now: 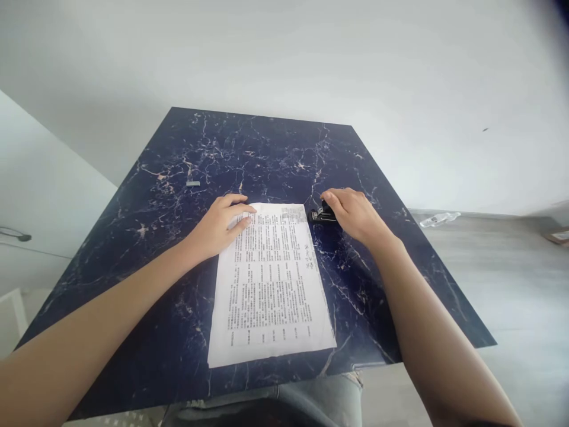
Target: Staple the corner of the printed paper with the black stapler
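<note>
Printed white sheets of paper (275, 284) lie on the dark blue marbled table, their text turned sideways, with some handwriting near the right edge. My left hand (224, 222) rests on the upper left corner of the paper, fingers spread and pointing right. Just beyond the paper's upper right edge, my right hand (355, 213) is wrapped round a black stapler (324, 214). The stapler's front end points left at the sheets and is close to their edge; most of its body is hidden under my hand.
A small grey-green block (192, 184), perhaps staples, lies on the table (267, 142) at the left. A white wall stands behind the table. On the floor to the right lies a clear plastic bottle (440, 220). A cable (18, 236) hangs at far left.
</note>
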`<move>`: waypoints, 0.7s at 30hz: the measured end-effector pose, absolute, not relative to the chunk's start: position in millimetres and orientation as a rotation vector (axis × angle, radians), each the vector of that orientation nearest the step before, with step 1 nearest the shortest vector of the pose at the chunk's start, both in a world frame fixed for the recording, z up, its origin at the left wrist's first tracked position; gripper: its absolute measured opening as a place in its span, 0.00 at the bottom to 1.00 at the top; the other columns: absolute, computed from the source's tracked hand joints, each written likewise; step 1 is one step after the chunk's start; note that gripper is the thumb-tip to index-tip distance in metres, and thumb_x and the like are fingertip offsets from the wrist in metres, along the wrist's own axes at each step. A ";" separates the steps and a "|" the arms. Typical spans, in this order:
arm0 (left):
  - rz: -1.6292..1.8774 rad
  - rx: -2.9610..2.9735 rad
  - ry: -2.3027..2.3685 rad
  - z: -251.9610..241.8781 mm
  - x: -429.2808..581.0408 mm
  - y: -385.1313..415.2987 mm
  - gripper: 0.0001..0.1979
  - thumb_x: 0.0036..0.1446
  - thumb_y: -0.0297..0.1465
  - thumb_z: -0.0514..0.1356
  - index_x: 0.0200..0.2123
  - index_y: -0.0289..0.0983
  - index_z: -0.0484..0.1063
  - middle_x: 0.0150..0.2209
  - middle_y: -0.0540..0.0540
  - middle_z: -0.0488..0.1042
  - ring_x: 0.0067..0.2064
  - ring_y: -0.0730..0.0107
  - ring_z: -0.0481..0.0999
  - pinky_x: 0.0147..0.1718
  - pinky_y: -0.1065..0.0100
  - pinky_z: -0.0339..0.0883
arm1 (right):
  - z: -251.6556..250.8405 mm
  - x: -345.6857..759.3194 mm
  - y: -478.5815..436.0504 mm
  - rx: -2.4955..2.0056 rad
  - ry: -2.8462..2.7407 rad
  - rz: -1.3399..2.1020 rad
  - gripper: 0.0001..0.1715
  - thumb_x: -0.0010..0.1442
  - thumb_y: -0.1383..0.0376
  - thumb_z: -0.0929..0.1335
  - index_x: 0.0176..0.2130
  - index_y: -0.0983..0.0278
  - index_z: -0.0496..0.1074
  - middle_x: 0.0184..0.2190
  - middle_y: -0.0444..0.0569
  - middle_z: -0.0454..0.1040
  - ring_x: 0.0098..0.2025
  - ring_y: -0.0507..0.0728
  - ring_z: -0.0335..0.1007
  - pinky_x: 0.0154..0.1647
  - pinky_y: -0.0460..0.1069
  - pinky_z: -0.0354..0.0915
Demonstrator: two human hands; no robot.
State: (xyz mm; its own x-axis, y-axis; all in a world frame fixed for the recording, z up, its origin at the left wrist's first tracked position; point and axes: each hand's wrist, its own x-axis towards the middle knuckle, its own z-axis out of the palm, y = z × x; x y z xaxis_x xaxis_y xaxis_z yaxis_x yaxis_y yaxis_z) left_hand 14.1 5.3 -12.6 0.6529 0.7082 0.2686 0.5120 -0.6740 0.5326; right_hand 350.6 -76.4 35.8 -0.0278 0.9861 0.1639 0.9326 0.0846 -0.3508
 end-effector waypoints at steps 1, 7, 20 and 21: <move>0.639 2.492 0.968 -13.5 13.9 5.2 0.15 0.71 0.38 0.57 0.55 0.42 0.78 0.65 0.40 0.68 0.67 0.45 0.64 0.66 0.37 0.60 | 38.5 353.6 -77.4 -1.874 -2.047 0.238 0.36 0.75 0.42 0.52 0.43 0.60 0.76 0.36 0.53 0.77 0.43 0.64 0.73 0.44 0.56 0.63; 0.642 2.810 0.782 1.1 11.4 -0.9 0.15 0.72 0.38 0.56 0.54 0.41 0.78 0.58 0.38 0.71 0.62 0.47 0.68 0.66 0.38 0.56 | 49.0 383.7 -82.4 -1.885 -2.195 0.462 0.29 0.62 0.43 0.71 0.51 0.59 0.71 0.46 0.54 0.79 0.43 0.64 0.74 0.39 0.54 0.64; 0.365 2.568 0.709 -13.9 15.5 -1.2 0.36 0.65 0.54 0.61 0.72 0.49 0.62 0.73 0.41 0.59 0.74 0.41 0.55 0.73 0.41 0.32 | 36.4 339.6 -76.9 -1.822 -1.539 0.140 0.17 0.61 0.56 0.71 0.45 0.64 0.75 0.36 0.52 0.80 0.32 0.58 0.72 0.32 0.51 0.61; 0.384 2.535 0.721 -14.5 16.8 -0.3 0.37 0.64 0.54 0.62 0.72 0.48 0.61 0.74 0.41 0.59 0.74 0.41 0.55 0.73 0.41 0.31 | 35.0 326.9 -77.7 -1.769 -1.523 0.210 0.17 0.60 0.56 0.72 0.46 0.64 0.75 0.37 0.52 0.80 0.33 0.58 0.72 0.32 0.51 0.62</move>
State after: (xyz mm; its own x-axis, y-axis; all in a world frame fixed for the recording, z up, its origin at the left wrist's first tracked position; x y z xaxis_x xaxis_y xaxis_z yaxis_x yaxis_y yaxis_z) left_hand 16.8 -0.3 -14.5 0.8227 0.5524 0.1342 0.4198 -0.7496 0.5118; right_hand 326.9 -77.7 35.0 0.2696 0.8969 0.3507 0.7687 0.0189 -0.6393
